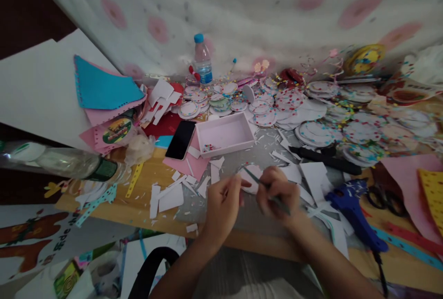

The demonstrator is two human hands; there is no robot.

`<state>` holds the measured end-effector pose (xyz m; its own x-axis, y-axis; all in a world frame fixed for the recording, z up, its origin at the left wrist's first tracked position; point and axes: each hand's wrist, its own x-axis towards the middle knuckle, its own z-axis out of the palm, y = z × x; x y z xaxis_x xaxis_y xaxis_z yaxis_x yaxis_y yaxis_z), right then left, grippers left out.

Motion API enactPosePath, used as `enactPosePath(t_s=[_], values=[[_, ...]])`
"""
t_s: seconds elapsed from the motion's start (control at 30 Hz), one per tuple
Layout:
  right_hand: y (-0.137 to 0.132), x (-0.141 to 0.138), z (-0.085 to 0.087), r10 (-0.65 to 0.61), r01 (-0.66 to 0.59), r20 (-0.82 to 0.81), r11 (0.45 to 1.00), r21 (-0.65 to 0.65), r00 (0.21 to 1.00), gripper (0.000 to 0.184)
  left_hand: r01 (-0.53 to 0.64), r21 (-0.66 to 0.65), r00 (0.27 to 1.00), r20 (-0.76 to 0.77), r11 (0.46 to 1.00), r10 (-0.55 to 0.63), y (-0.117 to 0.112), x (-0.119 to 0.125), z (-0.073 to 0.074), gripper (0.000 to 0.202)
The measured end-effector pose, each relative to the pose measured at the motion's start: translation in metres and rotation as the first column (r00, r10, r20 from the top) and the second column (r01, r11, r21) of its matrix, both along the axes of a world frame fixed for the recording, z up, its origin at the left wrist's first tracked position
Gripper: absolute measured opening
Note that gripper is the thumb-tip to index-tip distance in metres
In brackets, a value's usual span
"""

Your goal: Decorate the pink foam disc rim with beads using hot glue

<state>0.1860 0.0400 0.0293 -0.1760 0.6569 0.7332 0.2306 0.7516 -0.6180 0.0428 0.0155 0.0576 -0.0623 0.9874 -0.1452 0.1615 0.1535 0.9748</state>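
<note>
Centrally in the head view, a white disc (255,171) lies on the gray mat (229,166), between the two hands and partly behind their fingers. The right hand (278,193), slightly blurred, grips a thin dark tool (256,177), which slants left over the disc. Whether its tip touches the disc, I cannot tell. The left hand (223,202) is beside the disc's left edge, its fingers drawn close together; whether they pinch anything, I cannot tell.

Just beyond the disc is a pale box (230,146), with a few beads (208,147) in its near left corner. A phone (180,140) lies left of the box, next to a pink sheet (199,161). White scraps (171,197) litter the area left of the hands. To the right are a blue glue gun (356,211), dark scissors (386,200) and a long black tool (325,159). Behind, decorated discs (265,116) are heaped in piles along the curtain (242,13), where a bottle (203,66) with a blue cap stands upright.
</note>
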Motion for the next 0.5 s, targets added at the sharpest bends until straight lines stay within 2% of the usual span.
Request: enactPosePath(t_s=[0.03,0.1,0.17,0.27,0.4,0.5], values=[[0.002,0.0,-0.002,-0.08,0.073,-0.143,0.996,-0.051,0.987,0.026,-0.018,0.019,0.999,-0.038,1.0,0.019,0.002,0.0,-0.007,0.041],[0.006,-0.001,-0.003,-0.235,0.181,-0.34,0.966,-0.183,0.911,0.021,-0.081,0.089,0.98,-0.175,0.993,0.096,0.005,-0.002,-0.023,0.037],[0.008,-0.003,-0.003,-0.337,0.217,-0.41,0.925,-0.313,0.847,0.017,-0.108,0.146,0.947,-0.285,0.983,0.146,0.007,-0.005,-0.04,0.03],[0.011,-0.005,-0.003,-0.386,0.194,-0.432,0.884,-0.425,0.815,0.018,-0.014,0.172,0.908,-0.411,0.985,0.084,0.01,-0.007,-0.056,0.021],[0.013,-0.008,-0.009,-0.342,0.105,-0.477,0.884,-0.456,0.809,0.019,0.093,0.19,0.89,-0.456,0.977,0.004,0.015,-0.014,-0.055,0.018],[0.014,-0.01,-0.014,-0.339,0.068,-0.466,0.86,-0.506,0.817,0.021,0.142,0.202,0.896,-0.443,0.969,-0.039,0.02,-0.025,-0.05,0.017]])
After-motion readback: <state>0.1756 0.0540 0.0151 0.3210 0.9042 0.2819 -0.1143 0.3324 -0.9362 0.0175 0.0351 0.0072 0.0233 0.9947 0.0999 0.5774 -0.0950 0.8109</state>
